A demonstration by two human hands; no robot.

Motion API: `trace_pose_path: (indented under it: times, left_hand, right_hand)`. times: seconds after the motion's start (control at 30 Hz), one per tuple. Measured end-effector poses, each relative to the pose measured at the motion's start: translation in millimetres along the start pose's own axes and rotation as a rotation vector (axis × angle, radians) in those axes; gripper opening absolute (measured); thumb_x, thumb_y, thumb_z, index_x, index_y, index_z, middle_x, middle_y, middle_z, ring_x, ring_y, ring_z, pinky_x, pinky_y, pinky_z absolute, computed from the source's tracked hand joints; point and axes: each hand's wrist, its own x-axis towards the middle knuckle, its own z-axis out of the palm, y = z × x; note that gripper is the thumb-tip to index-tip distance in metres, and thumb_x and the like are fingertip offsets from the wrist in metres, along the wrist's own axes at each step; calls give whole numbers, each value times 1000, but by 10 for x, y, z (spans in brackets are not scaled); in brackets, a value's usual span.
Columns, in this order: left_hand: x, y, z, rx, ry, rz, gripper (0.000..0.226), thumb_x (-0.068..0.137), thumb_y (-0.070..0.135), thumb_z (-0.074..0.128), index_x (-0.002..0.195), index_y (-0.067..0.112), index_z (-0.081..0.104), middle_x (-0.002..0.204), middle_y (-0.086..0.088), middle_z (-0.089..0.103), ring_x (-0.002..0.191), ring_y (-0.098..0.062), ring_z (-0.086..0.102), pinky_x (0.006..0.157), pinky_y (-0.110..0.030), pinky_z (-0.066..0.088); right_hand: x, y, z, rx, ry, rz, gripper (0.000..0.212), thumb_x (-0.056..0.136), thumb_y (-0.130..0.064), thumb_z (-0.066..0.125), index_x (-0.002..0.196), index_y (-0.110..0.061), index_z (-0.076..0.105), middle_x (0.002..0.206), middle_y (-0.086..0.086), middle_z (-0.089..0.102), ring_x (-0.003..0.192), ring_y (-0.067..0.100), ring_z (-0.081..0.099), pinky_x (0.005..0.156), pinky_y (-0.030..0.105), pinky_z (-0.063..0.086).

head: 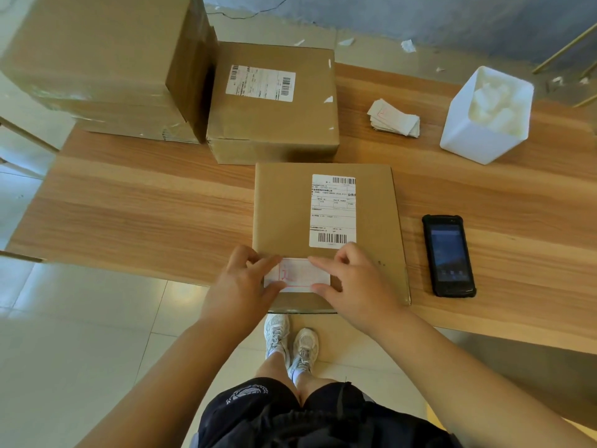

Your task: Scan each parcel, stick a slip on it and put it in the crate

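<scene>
While the flat parcel (284,215) lies on the bench (145,202), a small red-printed label (298,275) sits at its 6 o'clock end, the left hand (240,286) and right hand (352,286) each grasping one side between thumb and fingers. A phone (449,255) lies at the parcel's 3 o'clock.

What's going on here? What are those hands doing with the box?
A person stands at a wooden table and seems to be sticking a small white label onto a flat cardboard parcel. The left hand and the right hand each pinch one end of it, holding it flat just below the shipping label. A black phone lies to the right, and a pile of labels sits farther back.
</scene>
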Motion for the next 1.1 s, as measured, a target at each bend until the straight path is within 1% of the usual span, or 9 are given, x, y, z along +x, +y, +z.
trace_pose_path:
  times: [0.17,0.33,0.47,0.6,0.73,0.8,0.87,0.93,1.1]
  left_hand:
    - [-37,-118,27,-37,27,26,37,81,22,71,117,18,66,104,-8,50,73,-20,58,66,-34,55]
    - [-66,-240,10,-148,28,-24,35,80,15,72,114,19,67,98,1,50,74,-16,61,68,-28,50]
    - [0,-287,0,-295,57,-157,27,83,21,68,110,26,65,102,9,52,83,-2,58,73,-25,50]
    - [240,-251,33,-441,97,-356,41,86,37,61,125,28,52,112,9,53,94,-5,56,77,-23,44]
    - [496,-251,102,-542,29,-542,54,90,43,52,139,24,39,128,3,53,112,-20,54,99,-42,43]
    - [569,-247,123,-619,-7,-569,52,91,44,50,138,24,41,123,7,55,114,-20,53,99,-43,44]
    - [596,-230,122,-625,-37,-531,37,93,42,48,127,28,54,105,17,62,102,-13,60,83,-33,49]
    - [585,-216,105,-597,-48,-486,24,93,41,48,111,31,61,91,17,66,86,-6,62,67,-24,47]
    - [423,-251,20,-700,65,-529,25,91,41,53,110,28,60,98,11,65,90,-9,61,79,-34,50]
  right_hand:
    - [-41,103,-21,58,26,37,43,87,-28,67,129,-24,58,91,-2,39,80,11,38,67,14,27]
    - [-64,235,-134,53,45,47,32,87,-21,67,119,-17,66,86,-4,46,76,10,44,64,12,33]
    - [-30,374,-315,-24,215,106,20,87,-23,67,106,-17,69,93,-7,51,84,10,51,71,23,41]
    - [135,519,-479,12,360,299,44,86,-34,65,126,-20,54,122,4,47,118,23,40,94,33,37]
    - [391,584,-559,153,235,498,71,87,-46,61,144,-17,31,144,7,35,135,28,28,107,47,34]
    - [504,610,-582,296,155,553,71,87,-48,60,144,-16,31,143,7,41,130,28,40,104,48,40]
    - [589,633,-596,393,115,571,56,88,-48,59,131,-16,45,127,4,57,110,25,56,95,46,48]
    - [636,635,-618,400,114,567,44,88,-50,57,117,-17,53,113,1,62,98,22,59,89,44,51]
    - [650,543,-638,406,180,512,43,89,-54,51,117,-21,51,111,-1,61,95,20,59,84,40,50]
